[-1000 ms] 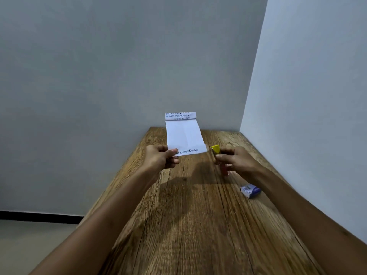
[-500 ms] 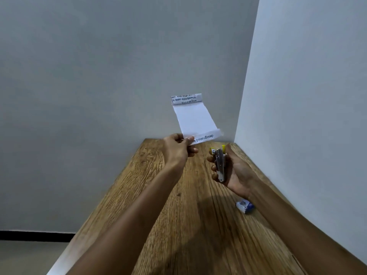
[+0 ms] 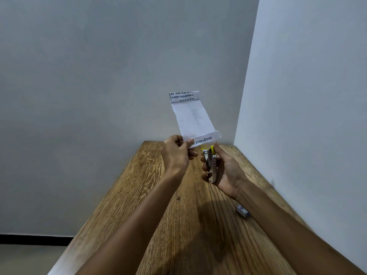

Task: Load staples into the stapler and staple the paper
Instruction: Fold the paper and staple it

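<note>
In the head view, one folded paper strip (image 3: 193, 120) is pinched at its lower edge by the left hand (image 3: 175, 153) above the wooden table (image 3: 139, 185). One metal stapler (image 3: 210, 163), just beside it, is gripped upright in the right hand (image 3: 224, 169). One small staple box (image 3: 242, 210) lies on the table near the right forearm.

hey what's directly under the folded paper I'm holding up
Just below the paper, pinched by your left hand, is the stapler gripped in your right hand. The wooden table lies beneath. Staples inside aren't visible.
</note>
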